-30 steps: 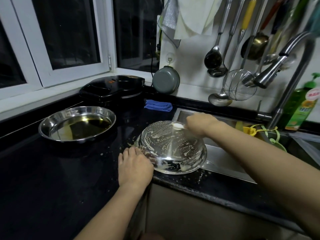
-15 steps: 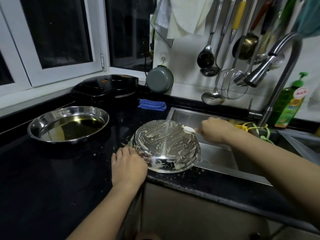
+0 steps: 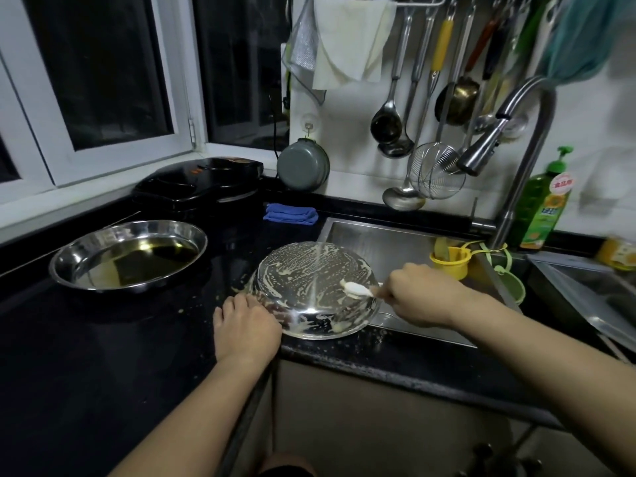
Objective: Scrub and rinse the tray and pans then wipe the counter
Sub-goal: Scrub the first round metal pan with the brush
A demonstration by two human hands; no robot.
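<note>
A steel pan [image 3: 309, 287] lies upside down on the black counter [image 3: 103, 356] at the sink's left edge, its underside smeared with pale batter or suds. My left hand [image 3: 246, 327] presses flat against its near-left rim, fingers together. My right hand [image 3: 418, 294] grips a small white-headed brush or scraper [image 3: 356, 289], whose tip rests on the pan's right side. A second steel pan [image 3: 129, 253] sits upright at the left, holding dark oily liquid.
The steel sink [image 3: 385, 242] lies behind the pan, with a curved tap [image 3: 516, 139] over it. Yellow and green cups [image 3: 451, 261] sit in the sink. A folded blue cloth [image 3: 290, 213], a black electric griddle [image 3: 199, 182] and a green soap bottle [image 3: 543, 204] stand behind. Ladles hang on the wall.
My right hand has moved the white tool from the top of the overturned pan down to its right side. My left hand stays on the near rim.
</note>
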